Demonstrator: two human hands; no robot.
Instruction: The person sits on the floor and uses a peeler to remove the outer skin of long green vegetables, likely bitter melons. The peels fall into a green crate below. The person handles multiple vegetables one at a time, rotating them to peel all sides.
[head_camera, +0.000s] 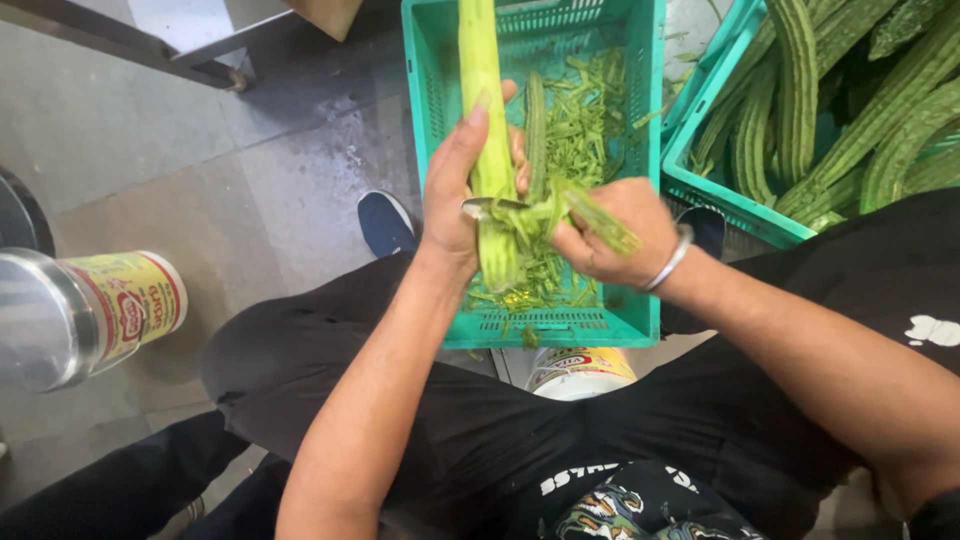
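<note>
**Ridged gourd held over a green crate, peeler at its side**

A long pale-green gourd (487, 150), already stripped of most of its ridged skin, stands nearly upright above the green crate (645, 150). The left hand (452, 190) is wrapped around its lower half, thumb up along the stem and fingers curled behind. The right hand (610, 235) is closed on a metal peeler (492, 208), whose blade touches the gourd just beside the left thumb; a curl of peel (600, 222) lies across the right hand's knuckles. A silver bangle (672, 260) circles the right wrist.

Inside the crate, under the gourd, lie green peelings (585, 110) and one unpeeled gourd (536, 135). To the right of the crate, touching it, a second green crate (700, 190) is packed with dark ridged gourds (800, 90). Left of the crate, on the grey floor (200, 180), a steel tin with a yellow and red label (95, 315) lies on its side. Near the crate's near edge sits a similar tin (580, 372), between the person's knees.
</note>
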